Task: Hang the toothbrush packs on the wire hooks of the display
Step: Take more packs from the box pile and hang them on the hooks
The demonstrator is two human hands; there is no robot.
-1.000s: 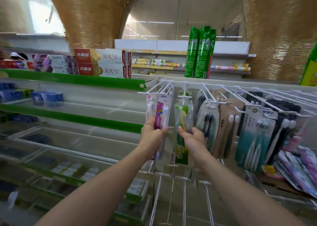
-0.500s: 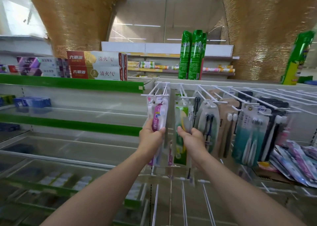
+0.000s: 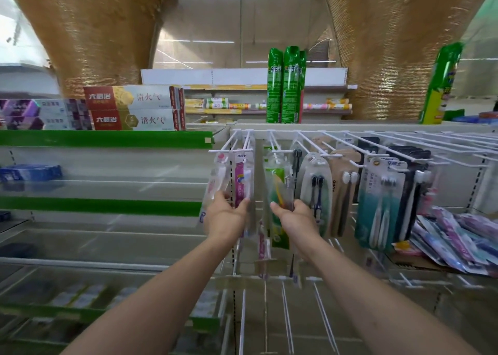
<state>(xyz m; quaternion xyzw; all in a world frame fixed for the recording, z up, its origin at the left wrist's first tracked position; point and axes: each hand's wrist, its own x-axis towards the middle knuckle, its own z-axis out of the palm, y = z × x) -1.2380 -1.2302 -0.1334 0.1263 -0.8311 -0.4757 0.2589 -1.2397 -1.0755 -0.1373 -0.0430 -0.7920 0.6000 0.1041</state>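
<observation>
A row of white wire hooks runs along the top of the display. My left hand grips the pink toothbrush pack hanging at the far left, beside a clear pack on the neighbouring hook. My right hand holds the lower part of the green toothbrush pack on the hook to the right. Further right hang a grey oval pack, a brown pack and a teal pack. Whether the held packs sit fully on their hooks is unclear.
Several loose toothbrush packs lie in a pile at the lower right. Bare wire hooks stick out below my hands. Green-edged glass shelves fill the left. Toothpaste boxes and green spray cans stand on top.
My view has shifted slightly, so the display sits lower and more to the left in the frame. Both hands keep their hold on the same packs.
</observation>
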